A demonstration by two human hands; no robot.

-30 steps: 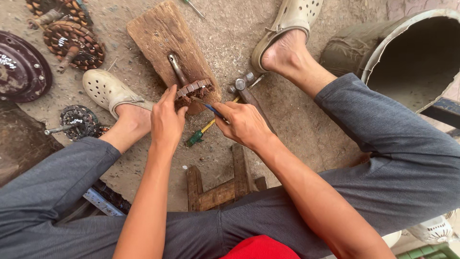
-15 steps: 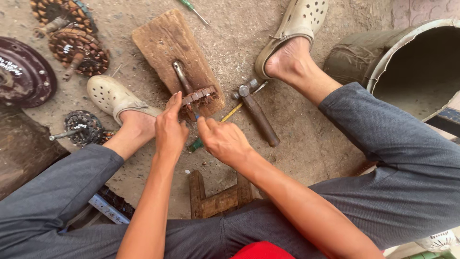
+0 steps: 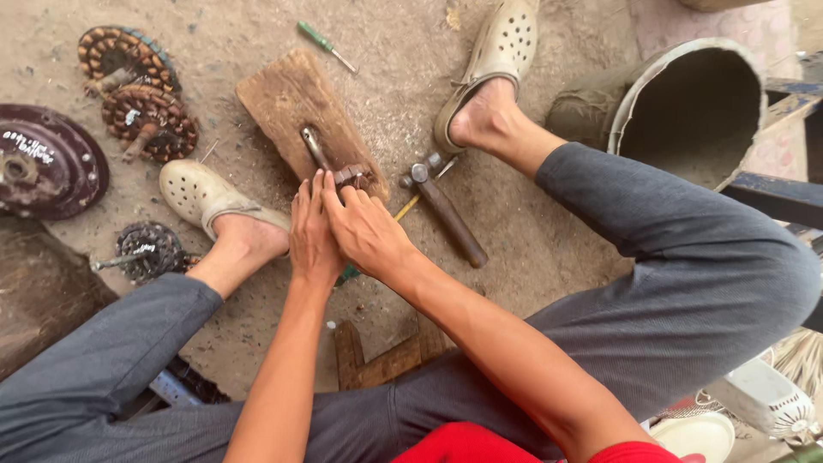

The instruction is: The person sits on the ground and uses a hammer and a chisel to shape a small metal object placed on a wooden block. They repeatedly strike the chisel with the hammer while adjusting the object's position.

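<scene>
You had both hands pressed together at the near end of the wooden block (image 3: 291,107), which lay on the dirt floor between your feet. Your left hand (image 3: 312,230) lay flat, fingers extended, tips touching the small rusty copper-wound part (image 3: 352,177) seated on the block's near corner. Your right hand (image 3: 364,227) pressed in beside it, fingers curled over the same part; whether they truly clamped it or only steadied it I cannot tell, since your knuckles hid the contact. A metal rod (image 3: 314,147) lay on the block just beyond the part, apparently threaded into it. The block seemingly served as an anvil, keeping the part off the grit. Just right of the block lay a hammer (image 3: 447,214), handle toward you, probably set down within easy reach. A green screwdriver (image 3: 326,46) lay beyond the block's far end. Left of the block sat wound coils (image 3: 137,107) and a dark round cover (image 3: 47,167).
</scene>
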